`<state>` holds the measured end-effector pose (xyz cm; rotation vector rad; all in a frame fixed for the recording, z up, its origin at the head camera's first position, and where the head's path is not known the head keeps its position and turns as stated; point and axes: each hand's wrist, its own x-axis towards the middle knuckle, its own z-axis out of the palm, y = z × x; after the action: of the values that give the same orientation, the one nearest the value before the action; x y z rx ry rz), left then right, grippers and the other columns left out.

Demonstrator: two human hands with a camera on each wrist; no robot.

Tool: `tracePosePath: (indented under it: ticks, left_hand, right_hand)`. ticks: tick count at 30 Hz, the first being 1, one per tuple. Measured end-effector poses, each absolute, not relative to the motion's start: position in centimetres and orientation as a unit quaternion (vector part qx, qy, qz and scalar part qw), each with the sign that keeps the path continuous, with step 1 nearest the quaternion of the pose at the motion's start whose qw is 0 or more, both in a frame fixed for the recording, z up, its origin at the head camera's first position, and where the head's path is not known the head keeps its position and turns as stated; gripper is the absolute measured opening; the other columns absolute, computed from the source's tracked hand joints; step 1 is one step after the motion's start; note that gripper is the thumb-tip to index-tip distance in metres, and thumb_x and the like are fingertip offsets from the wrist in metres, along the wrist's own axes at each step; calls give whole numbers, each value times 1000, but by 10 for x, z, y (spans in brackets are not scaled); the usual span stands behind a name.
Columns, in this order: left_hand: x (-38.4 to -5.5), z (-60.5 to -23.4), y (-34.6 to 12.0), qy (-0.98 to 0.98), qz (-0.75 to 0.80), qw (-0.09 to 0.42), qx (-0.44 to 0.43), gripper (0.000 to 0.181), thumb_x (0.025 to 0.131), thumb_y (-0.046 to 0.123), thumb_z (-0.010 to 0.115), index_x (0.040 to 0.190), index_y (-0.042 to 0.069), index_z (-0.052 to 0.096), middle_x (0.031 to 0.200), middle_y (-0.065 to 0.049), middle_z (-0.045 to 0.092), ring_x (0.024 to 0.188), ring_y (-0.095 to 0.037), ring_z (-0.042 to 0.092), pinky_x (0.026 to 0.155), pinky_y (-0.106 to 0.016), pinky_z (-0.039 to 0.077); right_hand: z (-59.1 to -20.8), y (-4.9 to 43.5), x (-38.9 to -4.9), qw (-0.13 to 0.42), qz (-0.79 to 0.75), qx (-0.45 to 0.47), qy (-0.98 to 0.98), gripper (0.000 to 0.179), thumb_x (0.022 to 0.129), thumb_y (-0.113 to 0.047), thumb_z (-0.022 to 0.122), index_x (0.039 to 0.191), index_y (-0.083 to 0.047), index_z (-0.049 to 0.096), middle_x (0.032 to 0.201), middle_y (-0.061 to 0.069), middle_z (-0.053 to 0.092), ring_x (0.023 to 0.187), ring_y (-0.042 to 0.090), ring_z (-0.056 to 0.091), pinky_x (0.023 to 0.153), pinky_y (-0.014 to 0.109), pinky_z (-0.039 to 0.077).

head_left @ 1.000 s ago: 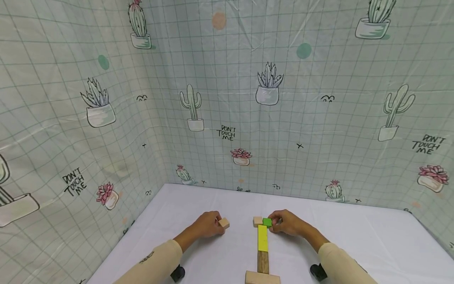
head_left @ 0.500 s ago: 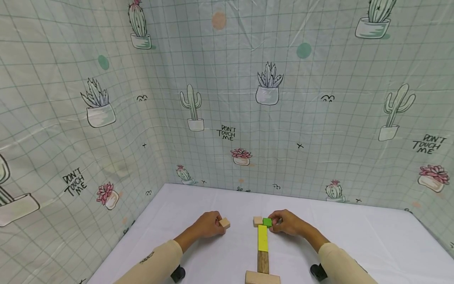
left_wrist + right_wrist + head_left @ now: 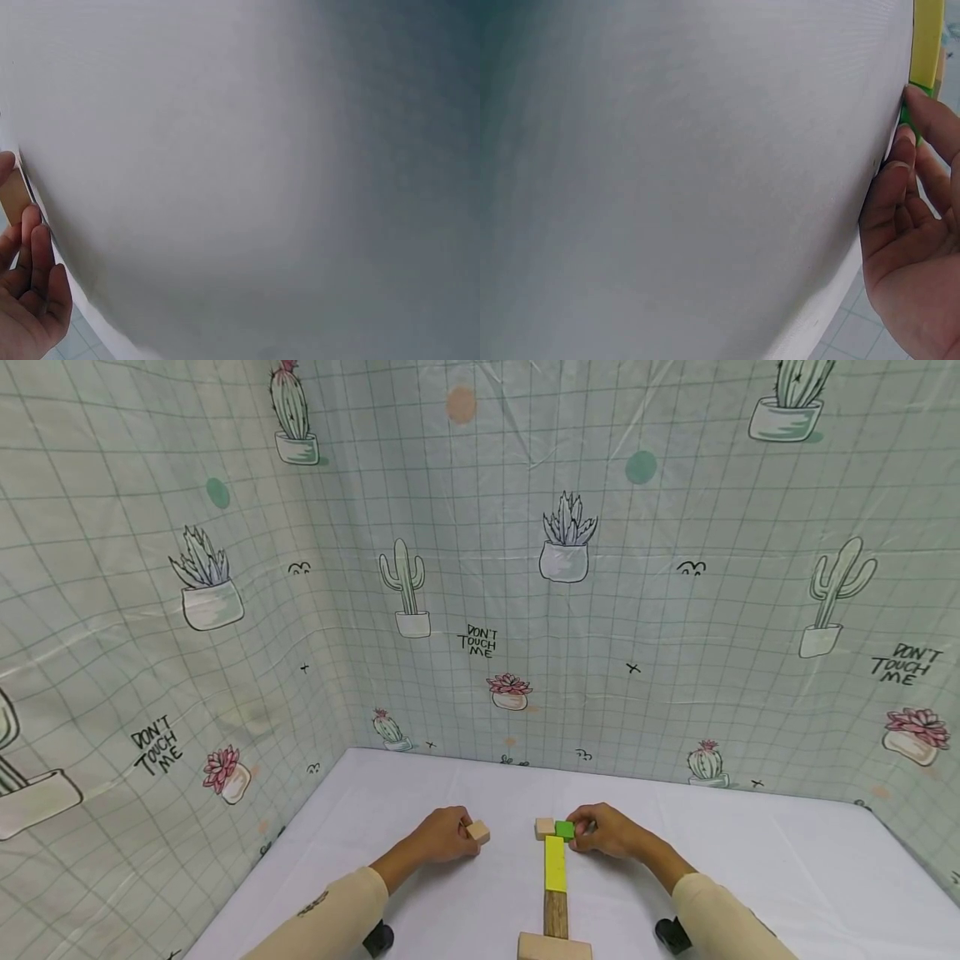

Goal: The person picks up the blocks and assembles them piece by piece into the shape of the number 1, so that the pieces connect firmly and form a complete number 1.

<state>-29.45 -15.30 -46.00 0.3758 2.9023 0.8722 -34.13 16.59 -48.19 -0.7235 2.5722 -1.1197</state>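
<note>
Between thumb and fingers, my left hand (image 3: 442, 835) pinches a small plain wooden cube (image 3: 478, 832); the left wrist view shows that wooden cube (image 3: 15, 196) at its left edge. My right hand (image 3: 606, 831) holds the right side of a green cube (image 3: 565, 830), partly covered by fingers in the right wrist view. Beside the green cube, on its left, sits another plain wooden cube (image 3: 544, 828). Both meet the far end of a yellow block (image 3: 555, 863). A dark-grained wooden block (image 3: 556, 914) continues the line towards me, down to a wide pale wooden block (image 3: 555, 947).
A white cloth (image 3: 480, 910) covers the table. Behind it and to the left hangs a grid-patterned curtain (image 3: 480, 527) printed with cacti. Black wrist-worn devices show under the left sleeve (image 3: 330, 914) and the right sleeve (image 3: 723, 918).
My left hand has shifted slightly to the right with its wooden cube, towards the line of blocks. The right hand stays at the green cube.
</note>
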Motion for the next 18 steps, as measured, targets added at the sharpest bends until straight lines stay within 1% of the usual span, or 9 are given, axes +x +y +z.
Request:
tracePosePath:
  ticks: [18]
  left_hand:
    - [-295,-459,-140,947,290,54,130,26,83,17,77,101,4,63,80,2,58,74,-11,51,66,-27,43]
  right_hand:
    - [-483,167,-343,122,-383,-251,880,34,87,-12,77,115,1,66,89,1,58,85,18,51,71,25,44]
